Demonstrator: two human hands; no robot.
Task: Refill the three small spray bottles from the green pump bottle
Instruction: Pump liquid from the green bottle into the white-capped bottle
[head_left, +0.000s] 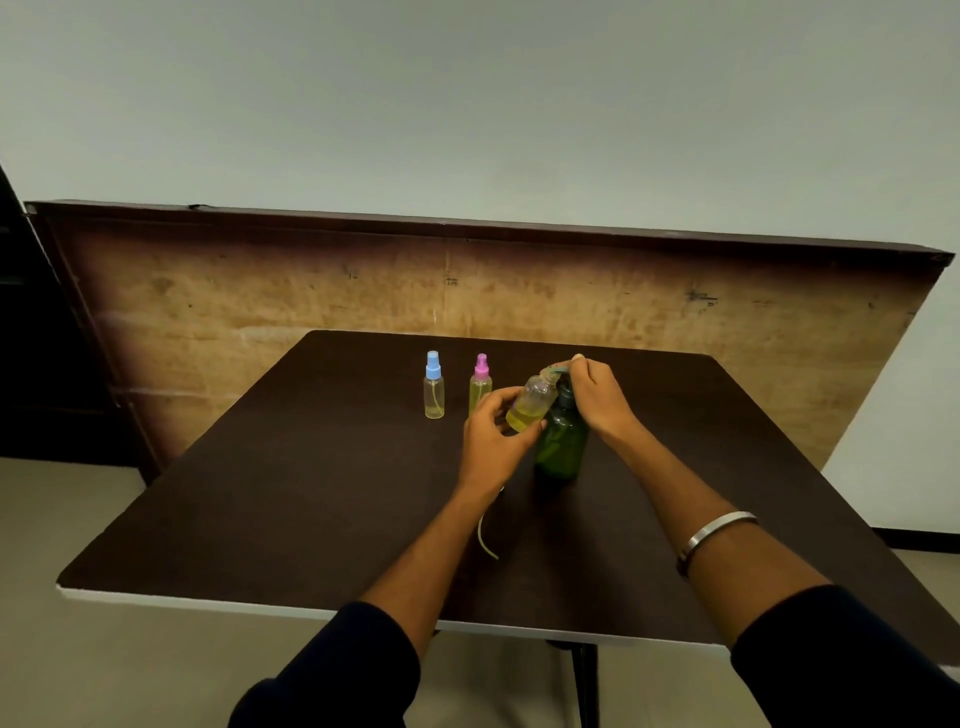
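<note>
Gripping an uncapped small spray bottle (531, 404), the left hand (493, 436) has its fingers (500, 399) curled round the lower body, thumb on the near side; the bottle is tilted, neck up and to the right, yellow liquid pooled at its low end. Its mouth sits just beside the spout of the green pump bottle (562, 441), which stands upright on the dark surface (311, 493). Right hand (597, 395) is over the pump head, fingers bent and closed around the top of it, one fingertip raised; whether the head is pressed down cannot be told. Left of the hands, two more small bottles stand upright and apart from each other: one with a blue cap (434, 387), a little yellow liquid at the bottom, and one with a pink cap (480, 384), partly hidden by the left hand's fingers. A thin pale tube (485, 540) lies on the surface near the left wrist; what it joins is hidden. Metal bangle (714, 535) on the right forearm, dark sleeves (852, 654) on both arms. A worn brown board (363, 291) stands behind the surface, against a pale wall.
</note>
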